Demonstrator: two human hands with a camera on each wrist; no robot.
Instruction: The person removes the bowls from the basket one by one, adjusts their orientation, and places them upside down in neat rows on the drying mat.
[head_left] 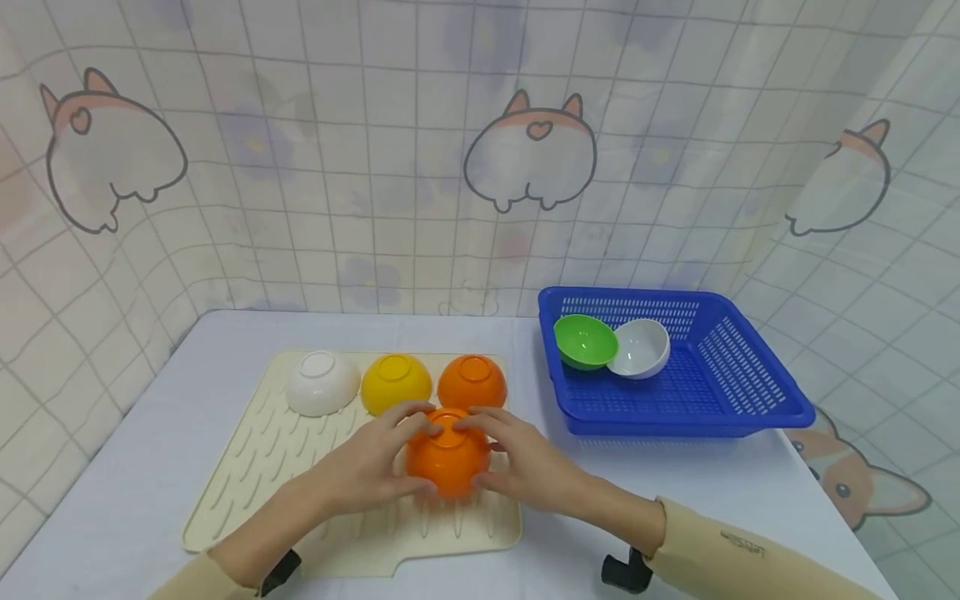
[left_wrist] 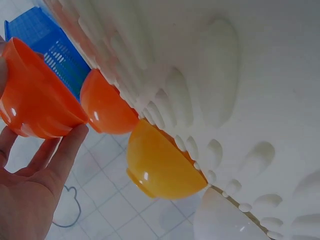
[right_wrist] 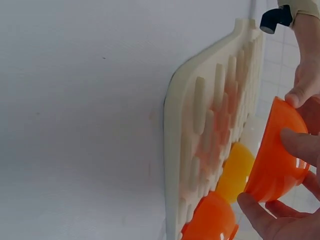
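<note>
Upside down between both hands is an orange bowl [head_left: 447, 462], held just above the cream drying mat [head_left: 300, 483]. My left hand [head_left: 375, 462] grips its left side, thumb low and fingers over the base. From the right, my right hand [head_left: 525, 462] holds it the same way. In the right wrist view the bowl [right_wrist: 277, 155] is tilted, its rim apart from the mat. Behind it on the mat, a white bowl [head_left: 322, 383], a yellow bowl [head_left: 396, 383] and another orange bowl [head_left: 472, 382] stand base-up in a row.
A blue plastic basket [head_left: 682, 421] stands at the right of the white table [head_left: 570, 533]. Inside it, a green bowl [head_left: 585, 342] leans against a white bowl [head_left: 641, 348]. A patterned curtain [head_left: 405, 167] hangs behind the table.
</note>
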